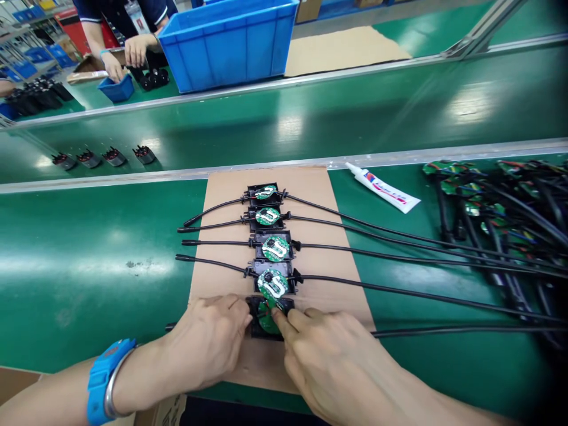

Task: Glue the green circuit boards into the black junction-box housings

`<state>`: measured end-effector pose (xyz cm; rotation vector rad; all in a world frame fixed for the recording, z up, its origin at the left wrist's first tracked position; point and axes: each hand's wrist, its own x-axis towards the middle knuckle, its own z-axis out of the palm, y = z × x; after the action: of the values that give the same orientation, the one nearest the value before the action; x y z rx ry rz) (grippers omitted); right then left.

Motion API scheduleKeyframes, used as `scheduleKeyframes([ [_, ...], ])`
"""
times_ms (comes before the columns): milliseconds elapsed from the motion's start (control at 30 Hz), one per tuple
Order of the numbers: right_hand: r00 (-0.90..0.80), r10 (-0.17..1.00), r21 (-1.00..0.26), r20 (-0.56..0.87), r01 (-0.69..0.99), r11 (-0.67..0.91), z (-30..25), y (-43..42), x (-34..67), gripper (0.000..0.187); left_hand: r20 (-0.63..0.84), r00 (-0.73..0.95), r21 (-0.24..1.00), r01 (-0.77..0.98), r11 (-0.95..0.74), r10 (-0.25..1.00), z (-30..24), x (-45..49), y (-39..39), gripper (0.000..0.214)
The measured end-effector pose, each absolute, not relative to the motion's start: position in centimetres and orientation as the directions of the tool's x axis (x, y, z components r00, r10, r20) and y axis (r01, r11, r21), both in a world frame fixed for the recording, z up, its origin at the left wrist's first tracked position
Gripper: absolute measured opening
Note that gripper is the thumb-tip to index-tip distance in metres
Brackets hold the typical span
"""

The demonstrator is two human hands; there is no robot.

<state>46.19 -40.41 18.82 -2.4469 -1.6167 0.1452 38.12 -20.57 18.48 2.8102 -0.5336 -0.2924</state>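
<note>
While the left hand [213,343] curls against the nearest black housing [260,331] on the cardboard sheet [319,278], the right hand [337,364] lays fingertips [279,318] on its green circuit board [266,322]; whether either grip actually clasps anything cannot be told

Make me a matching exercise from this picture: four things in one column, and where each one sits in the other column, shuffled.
Things
1. glue tube
2. blue bin
3. wristband
4. nearest board

Places
A. on the left wrist
B. between left hand and right hand, at the nearest housing
C. far bench, beside another person's hands
D. on the green bench, right of the cardboard

Pairs: 1-D, 2-C, 3-A, 4-B
</note>
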Motion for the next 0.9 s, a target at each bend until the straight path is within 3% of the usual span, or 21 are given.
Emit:
scheduleKeyframes([
  [300,0.376,0.924,-0.250,0.072,0.904,-0.348,18.4,-40.5,46.4,0.024,-0.265,0.883,-0.026,-0.408,-0.912,-0.388,16.1,37.4,-20.6,0.021],
  [467,0.372,0.926,-0.242,0.065,0.906,-0.347,18.1,-40.5,46.3,0.028,-0.260,0.877,-0.055,-0.431,-0.901,-0.403,16.6,38.2,-20.9,0.020],
  [533,0.389,0.921,-0.276,0.021,0.888,-0.368,18.2,-40.7,46.4,0.030,-0.240,0.905,-0.064,-0.376,-0.925,-0.351,17.9,38.7,-21.3,0.015],
  [600,0.401,0.916,-0.346,-0.026,0.856,-0.385,18.5,-41.3,46.6,0.036,-0.149,0.954,-0.011,-0.266,-0.964,-0.262,19.1,38.8,-21.8,0.016],
  [667,0.406,0.911,-0.433,-0.065,0.812,-0.393,18.9,-42.0,47.0,0.042,-0.044,0.966,0.134,-0.246,-0.960,-0.254,19.8,38.3,-22.1,0.020],
  [767,0.436,0.882,-0.537,-0.179,0.708,-0.459,19.7,-42.9,47.3,0.034,0.064,0.896,0.283,-0.439,-0.853,-0.440,19.2,37.5,-22.1,0.027],
  [900,0.482,0.832,-0.523,-0.273,0.652,-0.549,20.0,-43.1,47.3,0.013,0.115,0.811,0.247,-0.583,-0.774,-0.574,17.4,37.4,-21.8,0.032],
])
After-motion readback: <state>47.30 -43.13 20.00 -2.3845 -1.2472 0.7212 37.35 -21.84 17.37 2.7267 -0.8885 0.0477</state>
